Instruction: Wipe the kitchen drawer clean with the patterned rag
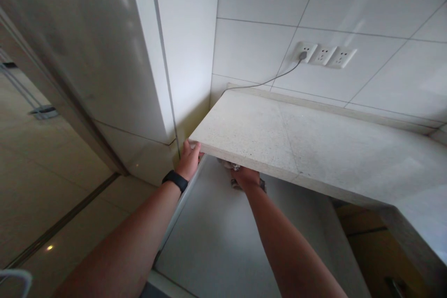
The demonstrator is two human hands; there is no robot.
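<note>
At its near left corner, the pale stone countertop (251, 125) has my left hand (189, 159) on it, fingers curled around the edge. A dark band circles my left wrist. My right hand (247, 177) reaches below the countertop's front edge, pressed down on a crumpled, patterned cloth (238, 185). Parts of the cloth stick out on either side of the hand, and the rest is covered by it. Under the cloth lies a smooth, pale grey flat panel (216, 228). My right fingertips are hidden beneath the countertop.
A tall white fridge-like cabinet (146, 56) rises at the left. Wall sockets (323, 55) hold a plug (302, 56), whose cord runs down behind the countertop. Below the counter at right is a dark recess (373, 242). A dustpan (44, 111) stands on the floor beyond a doorway.
</note>
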